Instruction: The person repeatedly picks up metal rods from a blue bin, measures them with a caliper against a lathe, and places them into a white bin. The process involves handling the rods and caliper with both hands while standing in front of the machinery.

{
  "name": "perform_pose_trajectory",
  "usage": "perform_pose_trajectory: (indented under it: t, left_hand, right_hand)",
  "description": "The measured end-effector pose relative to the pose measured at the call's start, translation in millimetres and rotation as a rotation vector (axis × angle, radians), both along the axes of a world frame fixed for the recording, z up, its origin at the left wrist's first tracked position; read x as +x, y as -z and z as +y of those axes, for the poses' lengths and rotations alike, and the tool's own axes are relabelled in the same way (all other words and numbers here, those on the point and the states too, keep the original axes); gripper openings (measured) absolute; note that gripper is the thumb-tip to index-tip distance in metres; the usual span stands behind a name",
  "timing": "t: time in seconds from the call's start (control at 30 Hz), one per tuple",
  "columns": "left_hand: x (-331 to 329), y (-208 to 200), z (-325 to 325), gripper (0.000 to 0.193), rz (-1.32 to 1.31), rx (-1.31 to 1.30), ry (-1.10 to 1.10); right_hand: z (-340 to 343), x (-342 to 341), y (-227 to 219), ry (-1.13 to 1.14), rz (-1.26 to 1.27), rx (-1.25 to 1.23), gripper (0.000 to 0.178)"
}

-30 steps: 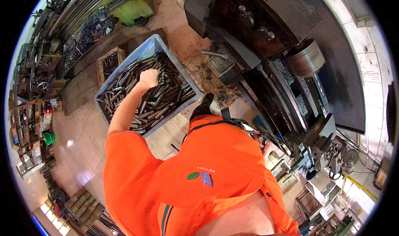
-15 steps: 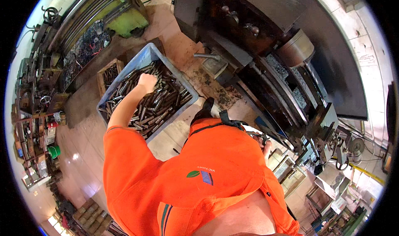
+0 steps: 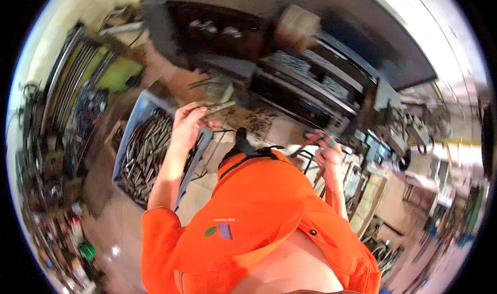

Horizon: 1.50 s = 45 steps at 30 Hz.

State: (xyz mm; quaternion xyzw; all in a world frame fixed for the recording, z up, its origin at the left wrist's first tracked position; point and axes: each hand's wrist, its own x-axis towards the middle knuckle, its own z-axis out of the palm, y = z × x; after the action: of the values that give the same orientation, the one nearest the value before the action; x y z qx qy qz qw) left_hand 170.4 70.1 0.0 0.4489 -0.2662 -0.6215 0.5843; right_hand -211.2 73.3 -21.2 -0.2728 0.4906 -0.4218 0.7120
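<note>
Head view: my left hand (image 3: 189, 123), left of centre in frame, has one metal rod (image 3: 221, 106) pinched between thumb and fingers, free end pointing right. It's by the upper right corner of the blue bin (image 3: 146, 101), which sits left in frame, loaded with loose rods (image 3: 147, 154). My right hand (image 3: 330, 153), right of centre, fingers curled; blurred, can't tell if it's gripping anything. Dark machine (image 3: 310, 84) across upper middle, green machine (image 3: 116, 76) upper left.
</note>
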Motion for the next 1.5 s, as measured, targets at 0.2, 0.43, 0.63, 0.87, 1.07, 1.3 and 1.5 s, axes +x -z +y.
perform_pose_trajectory:
  t: [0.2,0.43,0.63,0.87,1.07,1.3,1.5]
  left_hand:
    - [-127,-27,-58,0.021,-0.036,-0.193,0.218]
    - [-161,-24,-59,0.02,-0.079,-0.183,0.395]
    - [-170,-21,-66,0.019,-0.147,-0.195,0.553]
    - [-173,-17,-81,0.02,-0.102,-0.129,0.622]
    - [-170,-11,-96,0.024,-0.098,-0.05,0.729]
    - [-168,14,-77,0.036,-0.204,-0.056,0.934]
    - [-200,52,-63,0.071,-0.237,-0.317,1.338]
  right_hand:
    - [-4,45,-38,-0.392,0.481,-0.239,0.04]
    - [3,30,-48,-0.338,0.524,-0.238,0.029]
    - [1,29,-68,-0.255,0.569,-0.103,0.038]
    - [-3,32,-60,-0.175,0.587,-0.067,0.036]
    - [-6,32,-57,-0.218,0.85,-0.08,0.03]
    - [-15,32,-25,0.117,0.717,-0.194,0.023]
    - [-46,48,-20,0.435,0.642,-0.184,0.024]
